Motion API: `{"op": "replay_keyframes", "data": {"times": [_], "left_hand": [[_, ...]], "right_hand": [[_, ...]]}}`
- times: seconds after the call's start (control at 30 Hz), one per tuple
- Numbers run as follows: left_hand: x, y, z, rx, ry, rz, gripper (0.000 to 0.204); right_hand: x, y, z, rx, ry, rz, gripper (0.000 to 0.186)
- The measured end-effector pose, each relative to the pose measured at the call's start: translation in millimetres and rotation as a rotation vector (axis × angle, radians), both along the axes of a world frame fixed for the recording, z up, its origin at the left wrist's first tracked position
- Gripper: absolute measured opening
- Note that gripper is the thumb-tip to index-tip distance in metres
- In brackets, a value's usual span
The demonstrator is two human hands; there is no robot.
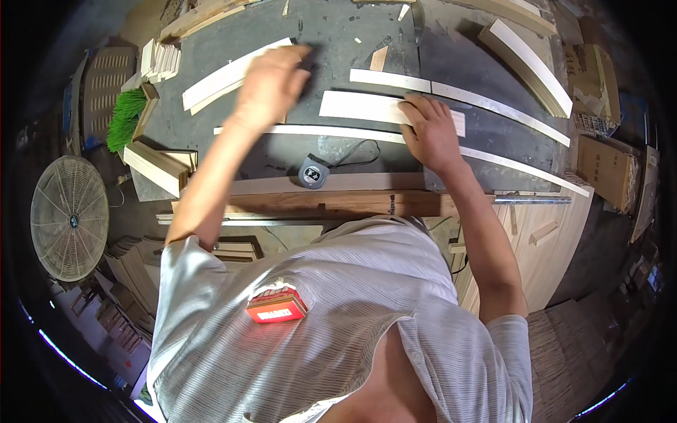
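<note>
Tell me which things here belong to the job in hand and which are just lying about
Seemingly the job:
wide board under right hand
long pale strips
boards near left hand
tape measure, unheld

Probably just lying about:
fan
green grass-like tuft
cardboard box

"What sort of place are we seeing?"
"A woodworking workshop: pale wooden strips (352, 104) are lying beside a tape measure (312, 173) on a dark workbench (352, 35)."
"And around it?"
"Cardboard boxes (603, 173) and a caged fan (73, 221) are flanking the bench."

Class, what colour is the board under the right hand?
The board is pale cream, clearest in head view.
</note>
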State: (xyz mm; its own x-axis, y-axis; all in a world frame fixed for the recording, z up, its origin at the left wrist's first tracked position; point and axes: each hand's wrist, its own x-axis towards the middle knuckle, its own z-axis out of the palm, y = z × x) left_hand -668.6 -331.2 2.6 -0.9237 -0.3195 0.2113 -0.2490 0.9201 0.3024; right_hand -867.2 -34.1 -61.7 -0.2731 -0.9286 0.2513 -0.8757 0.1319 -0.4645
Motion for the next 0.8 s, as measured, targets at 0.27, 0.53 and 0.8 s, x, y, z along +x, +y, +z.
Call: {"op": "replay_keyframes", "data": {"times": [0.27,0.53,0.8], "left_hand": [[-51,130,-60,0.205,-0.177,-0.145,0.041],[-25,114,-67,0.113,-0.172,-0.087,0.034],[-24,109,-59,0.095,-0.178,-0.084,0.034]], "right_hand": [[-10,41,-33,-0.009,0.037,-0.426,0.038],[23,23,-26,0.107,-0.201,-0.324,0.038],[51,10,-18,0.136,-0.16,-0.329,0.048]]}}
